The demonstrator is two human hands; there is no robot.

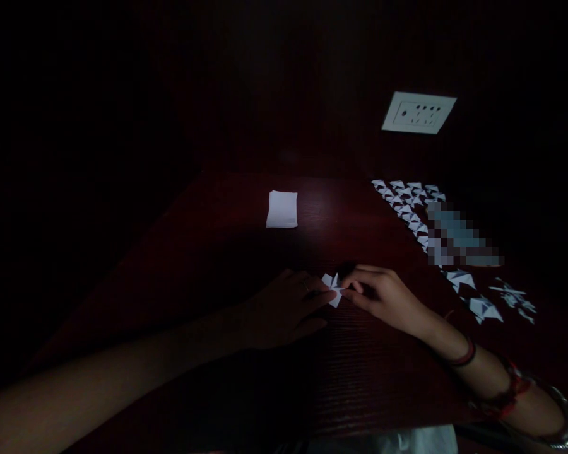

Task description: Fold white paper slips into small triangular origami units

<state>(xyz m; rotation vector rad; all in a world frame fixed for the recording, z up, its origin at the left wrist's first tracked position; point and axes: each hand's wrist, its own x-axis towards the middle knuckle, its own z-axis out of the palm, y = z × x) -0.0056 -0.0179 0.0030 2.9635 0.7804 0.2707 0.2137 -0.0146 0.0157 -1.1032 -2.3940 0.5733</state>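
On the dark red table (203, 249), left hand (284, 309), fingers spread, is pressing folded paper (335, 282), apparently steadying it; right hand (385, 295) is pinching its edge

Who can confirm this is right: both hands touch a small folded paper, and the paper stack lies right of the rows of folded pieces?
No: the head view shows the paper stack left of the rows of folded pieces. Both hands touch the small folded paper.

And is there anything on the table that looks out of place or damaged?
Only the jumbled white pieces at right look odd: they lie in a loose cluster, while the folded papers farther back form rows. A pixelated patch hides one area. I see no spill.
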